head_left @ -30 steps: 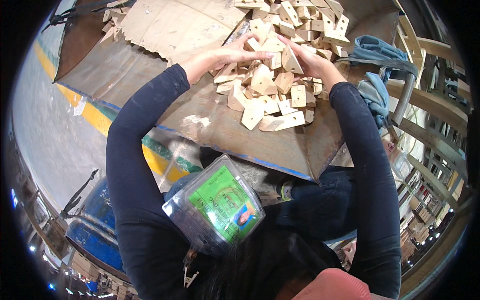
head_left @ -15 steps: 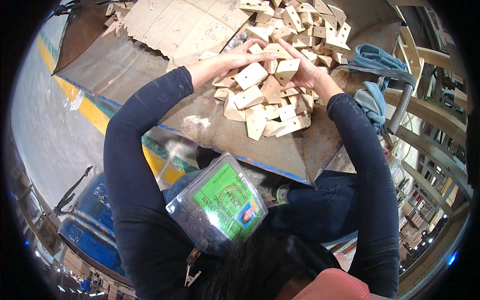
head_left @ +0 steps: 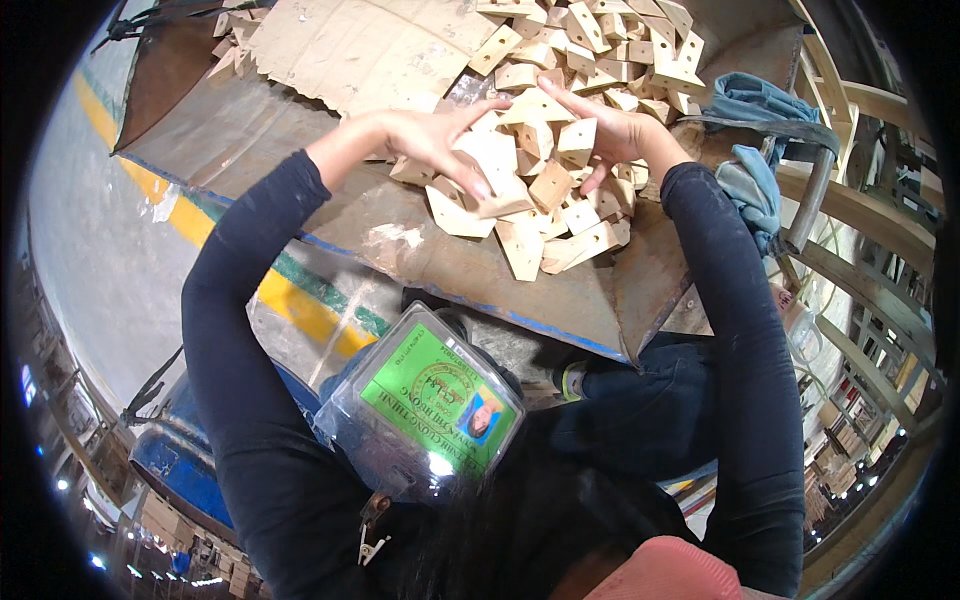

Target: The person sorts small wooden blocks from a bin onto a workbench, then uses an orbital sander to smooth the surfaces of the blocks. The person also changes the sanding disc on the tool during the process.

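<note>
In the head view, the blocks (head_left: 550,185) lie at one o'clock. At their ten is the left hand (head_left: 440,143), at two the right hand (head_left: 617,133), both spread wide, closed on none. Blocks seem light, stiff, dry; flat sides suit pinching.

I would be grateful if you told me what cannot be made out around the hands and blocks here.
- Head view: the lower wooden blocks and their number; blocks on top hide them.
- Head view: some fingers of the left hand and right hand; the hands themselves and the blocks hide them.
- Head view: the far end of the cardboard; the top edge cuts it off.
- Head view: whatever lies under the cardboard; the sheet covers it.
</note>
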Tool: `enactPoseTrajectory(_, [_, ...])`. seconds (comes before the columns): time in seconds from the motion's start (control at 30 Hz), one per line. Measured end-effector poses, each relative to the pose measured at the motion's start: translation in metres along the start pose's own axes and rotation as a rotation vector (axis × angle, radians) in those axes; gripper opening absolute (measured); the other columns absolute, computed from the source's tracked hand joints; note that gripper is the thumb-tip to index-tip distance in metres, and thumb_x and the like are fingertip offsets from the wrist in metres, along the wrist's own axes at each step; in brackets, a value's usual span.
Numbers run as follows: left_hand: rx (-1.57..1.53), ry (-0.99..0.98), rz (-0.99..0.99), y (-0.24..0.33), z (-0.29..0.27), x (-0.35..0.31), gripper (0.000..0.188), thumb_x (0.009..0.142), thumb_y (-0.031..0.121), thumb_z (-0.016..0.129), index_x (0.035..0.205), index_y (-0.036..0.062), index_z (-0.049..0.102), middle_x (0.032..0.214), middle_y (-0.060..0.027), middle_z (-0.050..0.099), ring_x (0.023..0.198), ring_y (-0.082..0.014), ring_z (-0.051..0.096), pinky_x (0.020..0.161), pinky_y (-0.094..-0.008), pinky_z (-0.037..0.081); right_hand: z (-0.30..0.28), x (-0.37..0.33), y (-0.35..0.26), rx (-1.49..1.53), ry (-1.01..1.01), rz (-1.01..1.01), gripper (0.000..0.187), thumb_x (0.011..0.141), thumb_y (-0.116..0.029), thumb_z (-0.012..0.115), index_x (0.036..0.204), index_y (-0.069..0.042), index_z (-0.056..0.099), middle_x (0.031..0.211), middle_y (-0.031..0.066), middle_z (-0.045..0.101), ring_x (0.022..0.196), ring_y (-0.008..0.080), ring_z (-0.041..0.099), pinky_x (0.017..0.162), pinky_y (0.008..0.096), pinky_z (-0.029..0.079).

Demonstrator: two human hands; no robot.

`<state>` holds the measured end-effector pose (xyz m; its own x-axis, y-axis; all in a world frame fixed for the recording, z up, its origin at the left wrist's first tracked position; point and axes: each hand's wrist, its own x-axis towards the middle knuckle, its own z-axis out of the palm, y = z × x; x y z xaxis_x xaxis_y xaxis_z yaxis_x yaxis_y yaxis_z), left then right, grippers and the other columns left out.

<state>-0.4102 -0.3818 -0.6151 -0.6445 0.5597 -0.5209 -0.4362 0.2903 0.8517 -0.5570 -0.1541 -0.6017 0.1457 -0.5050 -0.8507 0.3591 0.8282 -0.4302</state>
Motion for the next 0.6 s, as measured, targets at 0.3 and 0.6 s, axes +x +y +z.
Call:
enactPoseTrajectory(0.3, [0.096, 0.308, 0.048, -0.005, 0.023, 0.016, 0.123, 0.059, 0.022, 0.088, 0.148, 0.0069, 0.006, 0.143, -0.0223, 0.031, 0.129, -0.0291, 0.037, 0.105, -0.0358, 0.035, 0.012, 0.003, 0.008, 0.192, 0.078, -0.067, 0.077, 0.076, -0.077, 0.046, 0.113, -0.01, 0.061, 0.068, 0.005, 0.065, 0.05, 0.0115, 0.062, 0.035, 0.0239, 0.048])
enactPoseTrajectory(0.6, [-0.325, 0.117, -0.108, 0.008, 0.01, 0.021, 0.119, 0.061, 0.01, 0.088, 0.149, 0.0137, 0.008, 0.128, -0.0143, 0.05, 0.111, -0.0205, 0.055, 0.087, -0.0328, 0.05, 0.025, -0.002, 0.009, 0.437, 0.152, -0.204, 0.064, 0.088, -0.06, 0.047, 0.138, -0.019, 0.042, 0.101, 0.0066, 0.066, 0.078, 0.0161, 0.068, 0.051, 0.0326, 0.058])
